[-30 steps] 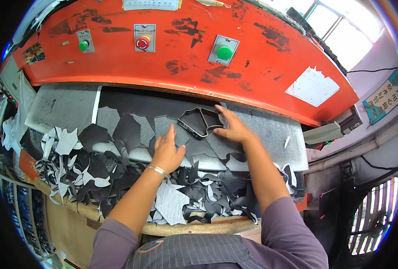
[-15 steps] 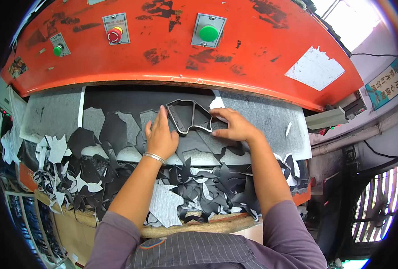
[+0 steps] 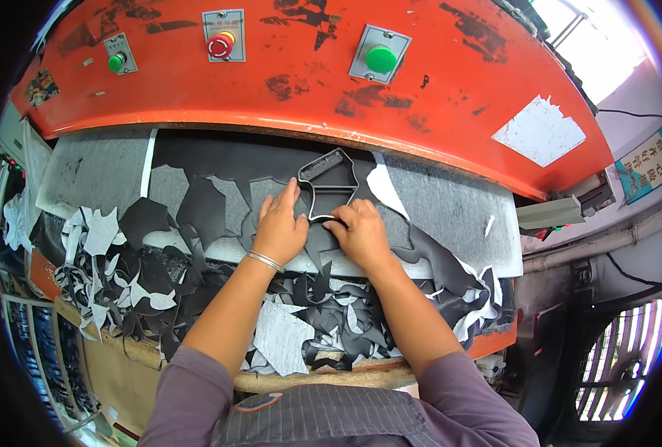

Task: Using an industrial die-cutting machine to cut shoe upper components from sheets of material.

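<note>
A metal cutting die (image 3: 334,189), an open frame with one crossbar, stands on a black sheet of leather-like material (image 3: 227,158). My left hand (image 3: 279,229) lies against the die's left side, its fingers stretched out. Curled fingers of my right hand (image 3: 364,234) grip the near rim of the die, with the thumb close to the left hand. Around the die the sheet has cut-out gaps, and the grey board shows through them. Dark strips of the sheet (image 3: 439,257) hang off to the right of my right hand.
An orange machine beam (image 3: 286,89) spans the far side, close beyond the die. It carries a red button (image 3: 221,45), a large green button (image 3: 381,59) and a small green one (image 3: 116,62). Black and white scraps (image 3: 346,320) heap along the near edge above a wooden rail (image 3: 294,382).
The die has turned and stands more upright in the picture, nearer the beam. My right hand has moved from its right side to its near rim. The view has shifted slightly.
</note>
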